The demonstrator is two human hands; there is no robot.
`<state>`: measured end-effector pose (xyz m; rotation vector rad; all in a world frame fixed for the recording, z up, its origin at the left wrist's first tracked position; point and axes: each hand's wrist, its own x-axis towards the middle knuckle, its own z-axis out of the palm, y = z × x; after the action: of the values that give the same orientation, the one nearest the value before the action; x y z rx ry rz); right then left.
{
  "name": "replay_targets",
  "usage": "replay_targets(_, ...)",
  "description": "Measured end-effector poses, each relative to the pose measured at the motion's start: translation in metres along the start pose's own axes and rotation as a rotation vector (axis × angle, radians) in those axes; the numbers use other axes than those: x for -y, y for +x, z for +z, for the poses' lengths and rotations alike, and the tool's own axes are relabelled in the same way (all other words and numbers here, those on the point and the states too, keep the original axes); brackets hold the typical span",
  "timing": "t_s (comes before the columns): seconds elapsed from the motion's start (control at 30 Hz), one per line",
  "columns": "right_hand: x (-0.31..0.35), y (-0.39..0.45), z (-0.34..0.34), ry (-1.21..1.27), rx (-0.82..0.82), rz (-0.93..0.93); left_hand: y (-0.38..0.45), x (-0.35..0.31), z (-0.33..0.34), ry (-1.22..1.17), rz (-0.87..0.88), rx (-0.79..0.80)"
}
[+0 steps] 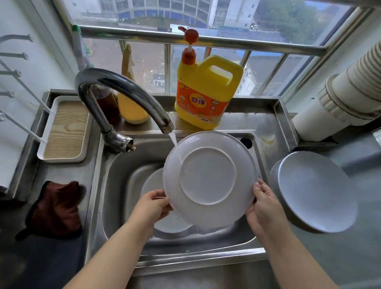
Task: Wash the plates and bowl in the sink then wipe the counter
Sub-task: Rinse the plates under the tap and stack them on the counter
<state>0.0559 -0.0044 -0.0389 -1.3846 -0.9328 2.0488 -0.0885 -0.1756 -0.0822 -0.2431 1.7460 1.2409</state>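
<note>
We see the steel sink (124, 170) filling the middle, its near basin floor partly hidden by our arms. Above it we hold a white plate (209, 179) tilted with its underside toward us, so its eating face is out of sight. Water from the faucet (123, 90) strikes the plate's upper left rim. On the counter (369, 234) to the right lies a second plate (317, 190), overlapping another dish beneath it that shows only as a sliver at its left edge. In the basin another white dish (167, 224) is mostly covered by the held plate; we cannot tell whether it is plate or bowl. Behind the sink stands a yellow detergent jug (204, 92). A brown cloth (55, 210) lies left of the basin. Our left hand (153, 207) grips the plate's lower left rim, and our right hand (267, 206) grips the lower right rim, fingers hidden behind it.
</note>
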Motion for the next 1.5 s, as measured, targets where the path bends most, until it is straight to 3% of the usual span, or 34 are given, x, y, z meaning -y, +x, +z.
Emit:
replay_targets(0.3, -0.029, 0.003, -0.004, -0.014, 0.041, 0.219, -0.023, 0.010, -0.026, 0.035, 0.131, -0.117)
replay_targets(0.53, -0.031, -0.004, 0.017, -0.230, 0.212, 0.141, -0.019, 0.019, -0.054, 0.062, 0.015, -0.111)
replay_targets(0.67, -0.030, -0.009, 0.029, -0.608, 0.348, -0.146, -0.014, 0.018, -0.061, 0.006, 0.015, -0.106)
replay_targets(0.77, -0.038, -0.009, 0.029, -0.947, 0.471, -0.492, -0.016, 0.008, -0.055, -0.098, 0.013, -0.080)
replay_targets(0.93, -0.047, -0.013, 0.024, -1.304, 0.716, -1.149, -0.018, -0.005, -0.049, -0.347, -0.204, 0.003)
replay_targets(1.03, -0.045, -0.017, 0.017, -1.473, 0.802, -1.350, -0.015, 0.001, -0.045, -0.406, -0.249, -0.002)
replay_targets(1.17, -0.049, -0.016, -0.005, -1.550, 0.784, -1.346, -0.013, 0.006, -0.037, -0.347, -0.182, -0.009)
replay_targets(1.27, -0.056, -0.012, -0.026, -1.472, 0.628, -1.291, -0.015, 0.008, -0.035, -0.305, -0.092, -0.023)
replay_targets(1.4, -0.057, -0.017, -0.038, -1.320, 0.279, -0.937, -0.012, 0.011, -0.036, -0.339, 0.022, -0.068)
replay_targets(1.5, -0.048, -0.019, -0.032, -1.181, 0.164, -0.577, -0.014, 0.011, -0.036, -0.364, 0.096, -0.058)
